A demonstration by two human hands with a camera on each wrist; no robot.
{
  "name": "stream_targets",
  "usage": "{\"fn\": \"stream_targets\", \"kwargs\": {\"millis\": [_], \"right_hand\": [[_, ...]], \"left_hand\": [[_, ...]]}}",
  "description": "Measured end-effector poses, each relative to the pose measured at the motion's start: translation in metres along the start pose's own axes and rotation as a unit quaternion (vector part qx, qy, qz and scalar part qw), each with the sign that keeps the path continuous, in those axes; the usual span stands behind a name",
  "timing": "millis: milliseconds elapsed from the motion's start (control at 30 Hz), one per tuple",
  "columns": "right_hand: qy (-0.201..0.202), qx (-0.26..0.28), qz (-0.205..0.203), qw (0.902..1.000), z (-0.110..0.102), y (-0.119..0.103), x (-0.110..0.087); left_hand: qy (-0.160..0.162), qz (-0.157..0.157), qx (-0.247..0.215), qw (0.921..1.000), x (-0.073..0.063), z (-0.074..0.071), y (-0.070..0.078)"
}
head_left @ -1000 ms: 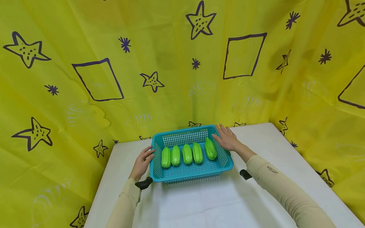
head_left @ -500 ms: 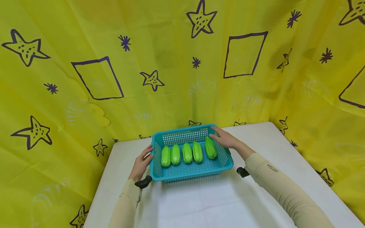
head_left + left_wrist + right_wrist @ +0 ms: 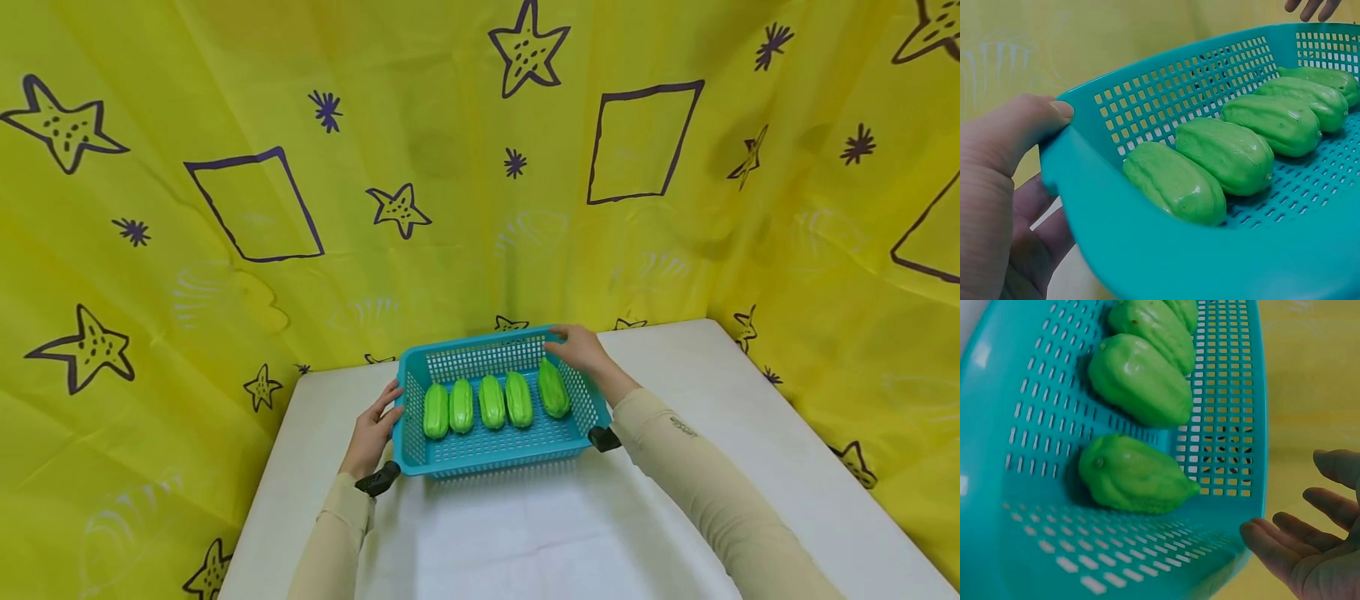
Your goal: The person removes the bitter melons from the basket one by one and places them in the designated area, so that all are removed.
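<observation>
A turquoise plastic basket [image 3: 491, 463] with slotted walls sits over the white table. Inside lie several glossy green, ribbed, oblong fruits [image 3: 492, 402], most of them grouped toward the left; one pointed fruit [image 3: 1132, 473] lies apart at the right end. My left hand [image 3: 369, 433] grips the basket's left rim; in the left wrist view its thumb [image 3: 1035, 122] lies on the rim and the other fingers curl below outside. At the back right corner, my right hand [image 3: 583, 348] has its fingers spread loosely, one fingertip close to the rim in the right wrist view.
A yellow curtain [image 3: 450, 167] printed with stars and squares rises behind and at both sides of the table [image 3: 525, 542]. Black wrist camera mounts [image 3: 378, 479] stick out near each sleeve, the right one overlapping the basket's front right corner in the head view.
My right hand has moved left along the basket's right end to its back corner, its sleeve and mount following. The left hand, the basket and the fruits have hardly moved.
</observation>
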State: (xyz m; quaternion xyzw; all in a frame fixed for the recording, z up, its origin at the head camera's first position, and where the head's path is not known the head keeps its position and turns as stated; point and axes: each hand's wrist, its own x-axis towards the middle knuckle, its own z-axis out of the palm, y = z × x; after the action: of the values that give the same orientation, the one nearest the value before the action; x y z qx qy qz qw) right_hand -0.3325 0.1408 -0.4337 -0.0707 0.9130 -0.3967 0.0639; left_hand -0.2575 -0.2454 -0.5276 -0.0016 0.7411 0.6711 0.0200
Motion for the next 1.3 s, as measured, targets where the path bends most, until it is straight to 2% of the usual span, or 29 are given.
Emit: {"fn": "stream_targets", "kwargs": {"millis": [333,567,800,1300], "right_hand": [[0.008,0.051,0.076,0.9958,0.014,-0.008,0.004],[0.002,0.088,0.107,0.9904,0.025,0.002,0.007],[-0.025,0.093,0.107,0.9896,0.035,0.013,0.016],[-0.071,0.045,0.100,0.9914,0.047,0.020,0.020]], "left_hand": [[0.001,-0.012,-0.001,0.9999,0.000,0.002,0.004],[-0.003,-0.012,-0.004,0.9999,0.000,0.002,0.001],[-0.005,0.000,-0.002,1.0000,0.000,0.001,0.001],[-0.002,-0.013,-0.012,0.9998,0.002,0.000,0.000]]}}
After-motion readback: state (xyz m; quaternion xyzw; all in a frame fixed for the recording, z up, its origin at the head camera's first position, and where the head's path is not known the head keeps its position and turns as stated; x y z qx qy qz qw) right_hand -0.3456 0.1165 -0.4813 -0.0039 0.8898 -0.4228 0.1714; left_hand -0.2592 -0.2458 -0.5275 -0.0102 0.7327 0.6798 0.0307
